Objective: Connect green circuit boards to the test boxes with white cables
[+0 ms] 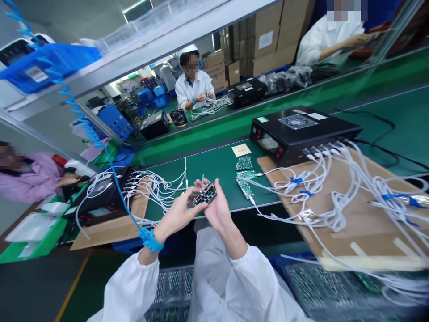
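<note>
Here, just past the near edge of the green bench, I have a small stack of circuit boards between my two hands. My left hand pinches it, fingers bent and nearly closed, thumb along the near side; my right hand cups it from the right, fingers curled behind it and thumb up. A blue wrist strap circles my left wrist. Near my right hand, loose circuit boards lie on the bench, a white cable running to them, with a yellow note beyond. To the far right sits a black box with white plugs along its side; another black unit stands left.
</note>
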Available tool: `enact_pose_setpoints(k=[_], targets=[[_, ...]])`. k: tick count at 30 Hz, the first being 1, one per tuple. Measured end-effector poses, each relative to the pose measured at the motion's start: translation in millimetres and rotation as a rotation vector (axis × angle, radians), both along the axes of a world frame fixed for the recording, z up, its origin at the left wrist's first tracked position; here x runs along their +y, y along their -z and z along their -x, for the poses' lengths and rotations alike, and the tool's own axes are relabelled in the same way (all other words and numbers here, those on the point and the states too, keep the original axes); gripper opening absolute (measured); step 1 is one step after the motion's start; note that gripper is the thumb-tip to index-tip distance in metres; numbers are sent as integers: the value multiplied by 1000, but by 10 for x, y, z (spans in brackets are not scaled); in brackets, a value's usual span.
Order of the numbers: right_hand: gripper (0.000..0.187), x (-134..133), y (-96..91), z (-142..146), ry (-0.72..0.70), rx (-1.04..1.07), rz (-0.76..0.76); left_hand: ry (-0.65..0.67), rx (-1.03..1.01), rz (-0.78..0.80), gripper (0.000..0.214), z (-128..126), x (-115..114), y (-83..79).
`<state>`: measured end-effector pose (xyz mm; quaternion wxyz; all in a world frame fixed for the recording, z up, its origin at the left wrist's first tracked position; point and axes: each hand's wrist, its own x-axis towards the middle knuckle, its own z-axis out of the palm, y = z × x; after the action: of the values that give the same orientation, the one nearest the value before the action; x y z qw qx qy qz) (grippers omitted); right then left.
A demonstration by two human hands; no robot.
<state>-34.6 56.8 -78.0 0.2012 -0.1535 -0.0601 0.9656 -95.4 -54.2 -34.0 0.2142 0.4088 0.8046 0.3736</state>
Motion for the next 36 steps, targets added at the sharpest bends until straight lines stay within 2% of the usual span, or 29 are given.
enact_pose_setpoints(k=[3, 8, 12, 14, 19, 23, 31, 36], targets=[[37, -70, 3, -139, 12, -35, -33, 42, -88, 43, 45, -109, -34, -35], [52, -183, 30, -354, -23, 5, -96, 83, -93, 93, 57, -237, -91, -52], [71, -266, 102, -505, -43, 26, -209, 78, -255, 50, 65, -285, -146, -62], [74, -283, 154, -590, -57, 32, -249, 76, -329, 43, 64, -308, -176, -82], [68, -253, 270, -809, -60, 79, -359, 60, -457, 67, 62, -366, -235, -129], [65, -232, 274, -899, -50, 77, -401, 48, -485, 76, 57, -395, -238, -137], [54, -207, 220, -909, -26, 63, -245, 83, -463, 41, 47, -424, -193, -95], [51, -213, 227, -903, -20, 26, -249, 98, -390, -33, 45, -474, -145, -45]])
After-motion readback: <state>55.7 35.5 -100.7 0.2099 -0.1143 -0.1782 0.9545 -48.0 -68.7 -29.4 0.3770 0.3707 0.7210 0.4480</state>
